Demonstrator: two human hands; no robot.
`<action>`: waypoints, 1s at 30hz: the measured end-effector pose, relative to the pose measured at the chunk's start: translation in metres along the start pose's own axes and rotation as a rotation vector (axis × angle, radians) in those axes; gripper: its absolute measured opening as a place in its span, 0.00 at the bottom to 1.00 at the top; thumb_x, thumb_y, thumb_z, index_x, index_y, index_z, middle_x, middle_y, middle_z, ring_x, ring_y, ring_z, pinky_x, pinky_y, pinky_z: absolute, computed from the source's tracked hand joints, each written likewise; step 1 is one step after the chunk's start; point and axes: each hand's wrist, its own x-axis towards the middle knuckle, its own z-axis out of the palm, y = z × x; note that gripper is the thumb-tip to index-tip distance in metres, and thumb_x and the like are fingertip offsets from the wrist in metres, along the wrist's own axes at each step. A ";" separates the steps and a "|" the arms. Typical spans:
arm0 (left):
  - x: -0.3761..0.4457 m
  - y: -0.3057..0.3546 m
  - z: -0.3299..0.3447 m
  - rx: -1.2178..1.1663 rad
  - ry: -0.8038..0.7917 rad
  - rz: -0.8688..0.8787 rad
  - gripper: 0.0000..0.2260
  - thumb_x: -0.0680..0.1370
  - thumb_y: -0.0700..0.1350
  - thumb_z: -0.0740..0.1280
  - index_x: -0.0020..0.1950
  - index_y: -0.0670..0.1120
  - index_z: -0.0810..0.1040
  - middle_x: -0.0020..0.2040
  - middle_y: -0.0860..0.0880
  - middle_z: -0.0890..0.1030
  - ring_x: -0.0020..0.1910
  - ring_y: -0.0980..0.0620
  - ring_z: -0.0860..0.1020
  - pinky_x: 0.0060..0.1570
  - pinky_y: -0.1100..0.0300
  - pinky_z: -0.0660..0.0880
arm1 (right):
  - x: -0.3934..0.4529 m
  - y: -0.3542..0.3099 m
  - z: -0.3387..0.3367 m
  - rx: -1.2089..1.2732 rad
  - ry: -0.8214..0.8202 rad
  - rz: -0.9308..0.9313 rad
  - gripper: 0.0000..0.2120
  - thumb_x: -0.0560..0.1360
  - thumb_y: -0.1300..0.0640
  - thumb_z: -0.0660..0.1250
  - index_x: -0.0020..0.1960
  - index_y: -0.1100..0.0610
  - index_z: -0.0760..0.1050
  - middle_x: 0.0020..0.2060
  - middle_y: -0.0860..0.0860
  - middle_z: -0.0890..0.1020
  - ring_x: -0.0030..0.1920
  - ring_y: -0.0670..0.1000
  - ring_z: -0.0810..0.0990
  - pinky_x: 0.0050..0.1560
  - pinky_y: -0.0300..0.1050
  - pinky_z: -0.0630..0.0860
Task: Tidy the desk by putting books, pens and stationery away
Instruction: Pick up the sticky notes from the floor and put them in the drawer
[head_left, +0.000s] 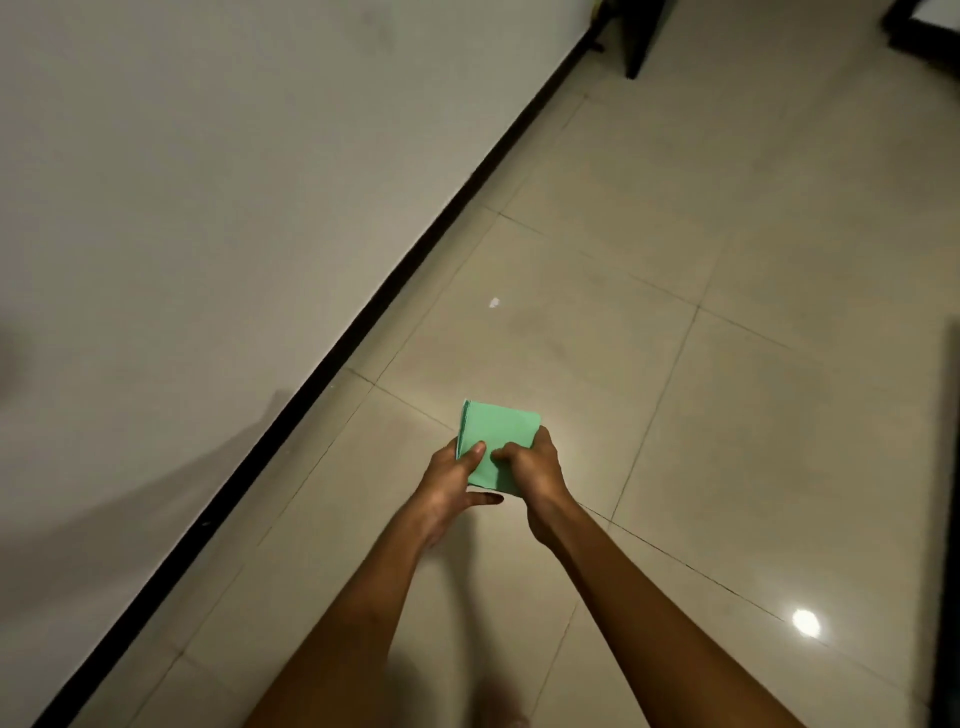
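Observation:
A small green pad of paper (497, 430) is held out in front of me, above the tiled floor. My left hand (451, 483) grips its left edge, thumb on top. My right hand (535, 475) grips its near right corner, fingers curled over the top face. Both arms reach forward from the bottom of the view. The lower part of the pad is hidden by my fingers. No desk, books or pens are in view.
A pale wall (208, 208) with a black skirting strip (395, 291) runs diagonally on the left. Beige floor tiles (727, 260) fill the right. Dark furniture legs (636, 36) stand at the top right, and a white scrap (494, 302) lies on the floor.

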 end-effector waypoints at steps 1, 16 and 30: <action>0.006 0.006 0.013 0.056 -0.026 0.001 0.15 0.82 0.42 0.58 0.69 0.42 0.70 0.61 0.38 0.77 0.56 0.41 0.78 0.45 0.51 0.81 | 0.004 -0.002 -0.013 0.044 0.025 0.006 0.16 0.74 0.67 0.62 0.60 0.57 0.67 0.52 0.53 0.77 0.46 0.47 0.77 0.42 0.42 0.76; 0.003 0.020 0.198 0.622 -0.448 0.105 0.15 0.83 0.41 0.55 0.69 0.44 0.68 0.59 0.40 0.77 0.48 0.46 0.79 0.35 0.60 0.80 | -0.031 0.017 -0.180 0.496 0.477 0.047 0.16 0.75 0.68 0.62 0.59 0.54 0.72 0.55 0.55 0.80 0.55 0.57 0.79 0.59 0.58 0.76; -0.095 -0.124 0.321 0.920 -0.896 -0.043 0.14 0.81 0.38 0.57 0.67 0.44 0.71 0.54 0.45 0.79 0.47 0.49 0.79 0.44 0.54 0.81 | -0.158 0.169 -0.280 0.832 0.962 0.129 0.19 0.75 0.67 0.64 0.65 0.60 0.71 0.58 0.58 0.78 0.58 0.58 0.77 0.56 0.50 0.76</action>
